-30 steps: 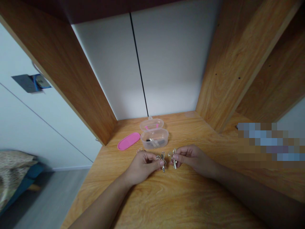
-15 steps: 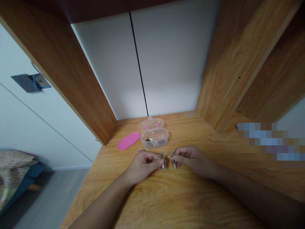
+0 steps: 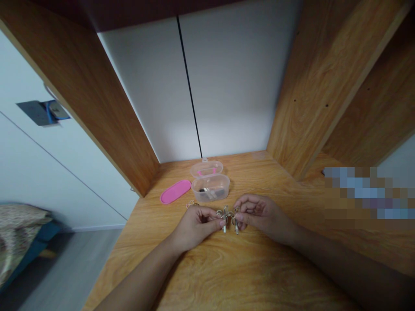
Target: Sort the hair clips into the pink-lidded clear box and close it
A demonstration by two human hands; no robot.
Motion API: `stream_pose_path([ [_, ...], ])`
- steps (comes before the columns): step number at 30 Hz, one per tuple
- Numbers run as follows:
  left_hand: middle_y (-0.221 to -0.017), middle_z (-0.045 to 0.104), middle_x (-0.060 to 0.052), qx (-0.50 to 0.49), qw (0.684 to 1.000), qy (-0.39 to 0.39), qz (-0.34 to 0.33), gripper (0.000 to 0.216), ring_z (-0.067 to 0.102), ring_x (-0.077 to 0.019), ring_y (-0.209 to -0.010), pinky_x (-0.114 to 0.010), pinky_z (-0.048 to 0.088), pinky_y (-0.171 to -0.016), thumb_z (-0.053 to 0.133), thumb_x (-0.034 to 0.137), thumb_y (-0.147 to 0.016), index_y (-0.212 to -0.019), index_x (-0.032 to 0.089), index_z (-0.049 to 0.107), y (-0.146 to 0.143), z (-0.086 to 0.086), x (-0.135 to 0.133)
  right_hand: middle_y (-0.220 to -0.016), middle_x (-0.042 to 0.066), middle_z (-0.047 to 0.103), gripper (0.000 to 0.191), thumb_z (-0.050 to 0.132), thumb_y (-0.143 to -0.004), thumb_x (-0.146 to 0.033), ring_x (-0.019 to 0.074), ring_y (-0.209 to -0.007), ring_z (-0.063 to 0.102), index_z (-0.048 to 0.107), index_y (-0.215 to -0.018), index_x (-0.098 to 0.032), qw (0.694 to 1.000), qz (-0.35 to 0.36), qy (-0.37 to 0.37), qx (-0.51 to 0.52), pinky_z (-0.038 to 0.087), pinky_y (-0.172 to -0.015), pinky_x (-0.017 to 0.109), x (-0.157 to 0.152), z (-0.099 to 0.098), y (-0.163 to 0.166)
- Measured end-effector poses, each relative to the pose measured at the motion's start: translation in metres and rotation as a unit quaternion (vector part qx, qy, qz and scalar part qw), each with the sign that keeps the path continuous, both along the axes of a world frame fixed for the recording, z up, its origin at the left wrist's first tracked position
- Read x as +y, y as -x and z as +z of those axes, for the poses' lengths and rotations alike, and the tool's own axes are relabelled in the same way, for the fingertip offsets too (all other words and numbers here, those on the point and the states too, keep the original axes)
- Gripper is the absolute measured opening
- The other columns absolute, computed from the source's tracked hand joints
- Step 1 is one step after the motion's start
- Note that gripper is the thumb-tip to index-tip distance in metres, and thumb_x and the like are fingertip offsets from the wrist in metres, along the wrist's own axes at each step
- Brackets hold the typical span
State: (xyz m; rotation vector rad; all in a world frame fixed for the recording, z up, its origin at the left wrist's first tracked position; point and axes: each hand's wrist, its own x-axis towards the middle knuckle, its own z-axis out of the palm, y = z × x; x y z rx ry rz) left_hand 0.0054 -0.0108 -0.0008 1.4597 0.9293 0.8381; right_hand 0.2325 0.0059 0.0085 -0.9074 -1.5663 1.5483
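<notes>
Over the counter (image 3: pixel 207 276), a metal clip (image 3: pixel 225 221) is pinched by the left hand (image 3: pixel 191 228), a second clip (image 3: pixel 236 225) likewise by the right hand (image 3: pixel 264 217). Clips held close together; whether they touch cannot be told. Open plastic box (image 3: pixel 196 194) seen behind, pink tray (image 3: pixel 175 191) beside it.

The left hand's (image 3: pixel 196 228) fingers covered part of one metal piece (image 3: pixel 225 221), and the right hand's (image 3: pixel 261 216) part of another metal piece (image 3: pixel 237 223); whether the two touched was too small to tell. Some thin loops (image 3: pixel 190 204) were partly hidden behind the left hand. Small items (image 3: pixel 212 193) in the box (image 3: pixel 197 195) blurred together (dark and pale, nothing clearer). Coarse squares (image 3: pixel 363 192) masked a patch at right.
</notes>
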Motion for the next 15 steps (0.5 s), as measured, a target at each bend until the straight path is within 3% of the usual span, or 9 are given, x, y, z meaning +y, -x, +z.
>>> stream_pose_path([
  [6, -0.069, 0.07, -0.004, 0.003, 1.0, -0.002, 0.015, 0.032, 0.055, -0.0103, -0.06, -0.022, 0.043, -0.061, 0.079, 0.043, -0.075, -0.075, 0.011, 0.075, 0.0001, -0.0027, 0.0003, -0.075, 0.003, 0.071, 0.031, 0.081, -0.073, -0.045, 0.0121, -0.064, 0.064, 0.069, -0.075, -0.017, 0.999, -0.006, -0.023, 0.025, 0.053, -0.062, 0.026, -0.002, 0.0012, 0.0013],
  [10, -0.075, 0.075, -0.007, -0.012, 1.0, 0.0, 0.013, 0.032, 0.062, -0.0128, -0.065, -0.024, 0.048, -0.065, 0.081, 0.043, -0.072, -0.078, 0.011, 0.076, -0.0018, 0.001, -0.001, -0.064, 0.001, 0.069, 0.034, 0.08, -0.072, -0.047, 0.0114, -0.054, 0.062, 0.069, -0.081, -0.017, 1.0, -0.014, 0.018, 0.014, 0.052, -0.055, 0.025, -0.0032, 0.0, 0.0036],
  [15, -0.083, 0.078, -0.01, -0.02, 1.0, 0.001, 0.014, 0.032, 0.068, -0.0169, -0.07, -0.029, 0.053, -0.071, 0.083, 0.042, -0.07, -0.081, 0.012, 0.078, -0.0017, 0.0036, -0.0013, -0.069, 0.005, 0.075, 0.039, 0.084, -0.067, -0.048, 0.0151, -0.058, 0.069, 0.065, -0.08, -0.016, 0.998, -0.011, 0.055, 0.025, 0.058, -0.059, 0.029, -0.0036, 0.0, 0.0065],
])
